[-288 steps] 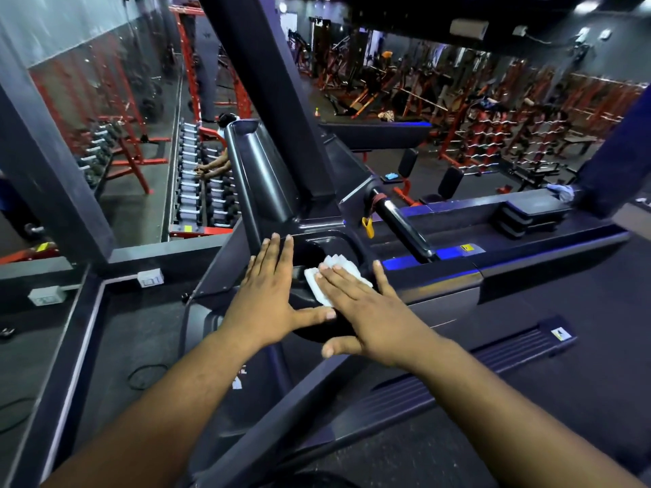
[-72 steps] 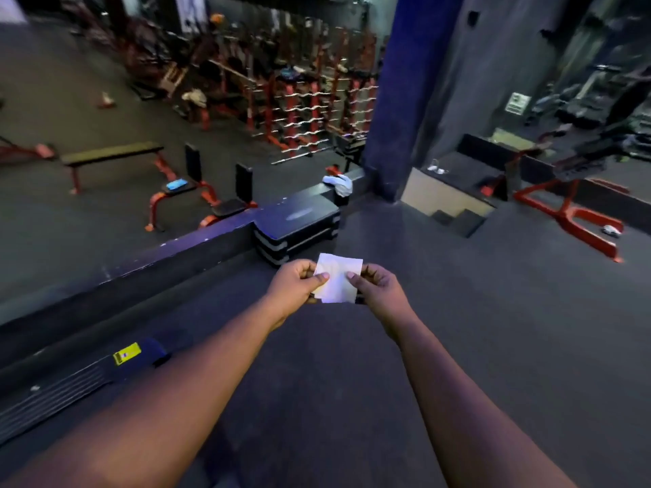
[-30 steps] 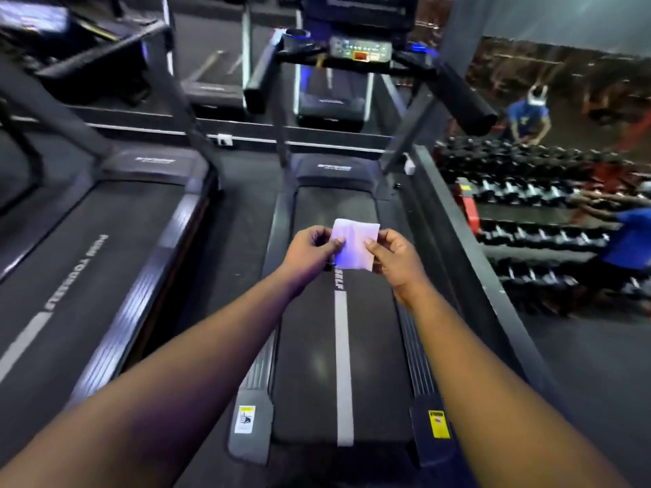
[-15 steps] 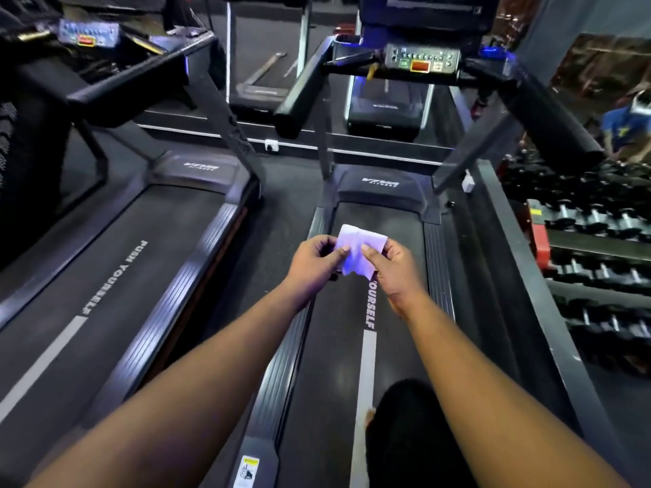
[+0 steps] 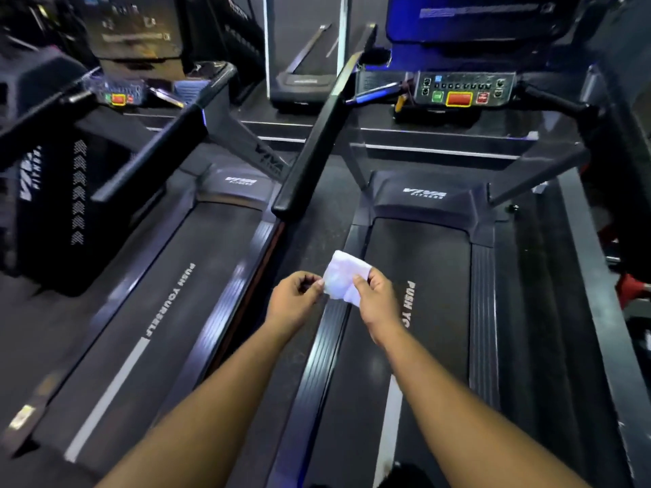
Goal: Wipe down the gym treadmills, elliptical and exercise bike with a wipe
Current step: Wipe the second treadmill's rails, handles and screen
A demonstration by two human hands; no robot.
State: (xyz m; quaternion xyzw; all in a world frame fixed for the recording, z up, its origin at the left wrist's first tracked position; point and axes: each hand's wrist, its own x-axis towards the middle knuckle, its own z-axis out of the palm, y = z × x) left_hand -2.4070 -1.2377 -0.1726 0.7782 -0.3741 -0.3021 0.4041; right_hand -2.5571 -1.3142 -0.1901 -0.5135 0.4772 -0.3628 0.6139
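A crumpled white wipe (image 5: pixel 343 276) hangs in the air between my hands, above the left side rail of the right treadmill (image 5: pixel 433 283). My right hand (image 5: pixel 375 299) grips its right side between thumb and fingers. My left hand (image 5: pixel 294 299) is curled, with its fingertips pinching the wipe's left edge. The right treadmill's console (image 5: pixel 461 93), with red and green buttons, stands ahead and above. To the left lies a second treadmill (image 5: pixel 158 311), its belt marked "PUSH YOURSELF", and its console (image 5: pixel 119 96) sits at the upper left.
The right treadmill's long black handrail (image 5: pixel 317 135) slants down towards me between the two machines. Its other handrail (image 5: pixel 556 100) sticks out at the upper right. A third treadmill (image 5: pixel 303 82) stands behind. A dark ledge (image 5: pixel 599 311) borders the right side.
I have stepped further along the right treadmill and the console is nearer. The wipe has gone from flat to crumpled, bunched towards my right hand.
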